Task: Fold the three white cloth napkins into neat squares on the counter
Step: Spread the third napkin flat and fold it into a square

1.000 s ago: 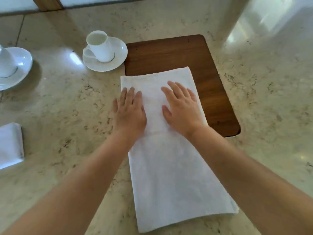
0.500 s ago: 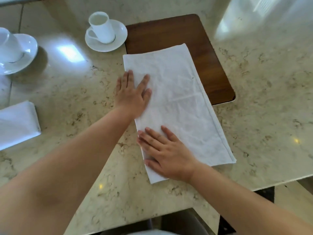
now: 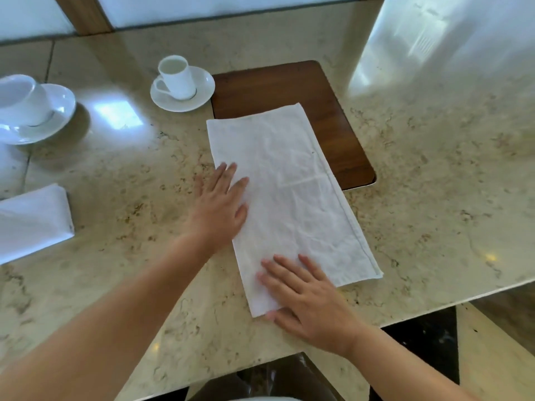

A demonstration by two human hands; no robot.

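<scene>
We are seeing a folded napkin point(image 3: 33, 219) lying well left of the left hand point(image 3: 220, 209), which is pressing flat on the long napkin point(image 3: 292, 198); the right hand point(image 3: 307, 299) is flattening its near end, fingers straight.

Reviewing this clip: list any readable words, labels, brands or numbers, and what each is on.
None can be read. The napkin under both hands, the folded napkin at the left, the two cups with their saucers, the wooden board and the counter show no print.
</scene>
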